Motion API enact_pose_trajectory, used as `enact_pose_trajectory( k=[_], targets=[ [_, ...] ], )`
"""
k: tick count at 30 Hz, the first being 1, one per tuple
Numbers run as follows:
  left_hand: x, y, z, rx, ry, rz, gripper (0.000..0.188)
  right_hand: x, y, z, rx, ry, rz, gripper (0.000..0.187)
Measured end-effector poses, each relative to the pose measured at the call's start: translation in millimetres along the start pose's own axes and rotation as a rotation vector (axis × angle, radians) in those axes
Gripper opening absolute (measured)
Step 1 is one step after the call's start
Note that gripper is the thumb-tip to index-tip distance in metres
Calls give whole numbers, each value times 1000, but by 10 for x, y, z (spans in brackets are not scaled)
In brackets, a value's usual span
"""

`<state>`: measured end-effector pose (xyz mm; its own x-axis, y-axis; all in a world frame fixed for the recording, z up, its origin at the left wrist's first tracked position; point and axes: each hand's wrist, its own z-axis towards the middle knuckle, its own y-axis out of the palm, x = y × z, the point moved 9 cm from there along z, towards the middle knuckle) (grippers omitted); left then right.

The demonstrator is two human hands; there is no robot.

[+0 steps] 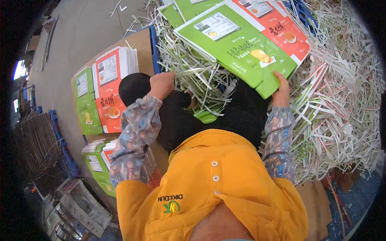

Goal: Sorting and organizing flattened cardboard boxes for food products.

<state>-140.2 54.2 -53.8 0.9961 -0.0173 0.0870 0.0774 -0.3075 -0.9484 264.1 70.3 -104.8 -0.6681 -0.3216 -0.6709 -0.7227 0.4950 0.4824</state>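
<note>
My left hand (162,84) is closed on a bunch of thin white and green paper trim strips (197,76) that hang off the edge of a stack of flat printed carton sheets. My right hand (281,90) grips the near corner flap of the top green carton sheet (237,44). A red-orange carton sheet (277,24) lies just beyond it in the same stack. Both forearms wear patterned sleeve covers over a yellow jacket. My dark trousers show between the arms.
A large heap of paper trim strips (341,100) fills the right side. To the left, stacks of red and green carton blanks (106,88) sit on a cardboard-topped blue pallet (152,44). More stacks (96,160) lie lower left, beside metal frames (76,209). Grey concrete floor (80,28) lies beyond.
</note>
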Motion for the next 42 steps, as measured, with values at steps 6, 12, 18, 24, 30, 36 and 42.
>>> enact_pose_trajectory(
  k=[6, 12, 18, 24, 30, 36, 42],
  targets=[
    [802, 480, 108, -403, 498, -1001, 50, 99, -115, -75, 57, 11, -47, 36],
    [829, 1134, 738, -209, -352, -1844, 42, 239, 18, -142, 50, 33, -20, 34],
    [1241, 903, 644, -320, -311, -2078, 31, 201, -67, -111, 93, -3, -14, 31],
    [1194, 628, 549, -464, -199, -2029, 36, 161, -17, -153, 85, 24, -49, 31],
    [1071, 407, 518, -513, 242, -1391, 34, 13, 29, -213, 25, 22, -91, 34],
    [120, 698, 579, -168, 435, -526, 31, -23, -53, -262, 100, 53, -113, 32],
    [-966, 835, 621, -150, -356, -210, 35, -317, -37, -303, -24, 109, -36, 31]
  ],
)
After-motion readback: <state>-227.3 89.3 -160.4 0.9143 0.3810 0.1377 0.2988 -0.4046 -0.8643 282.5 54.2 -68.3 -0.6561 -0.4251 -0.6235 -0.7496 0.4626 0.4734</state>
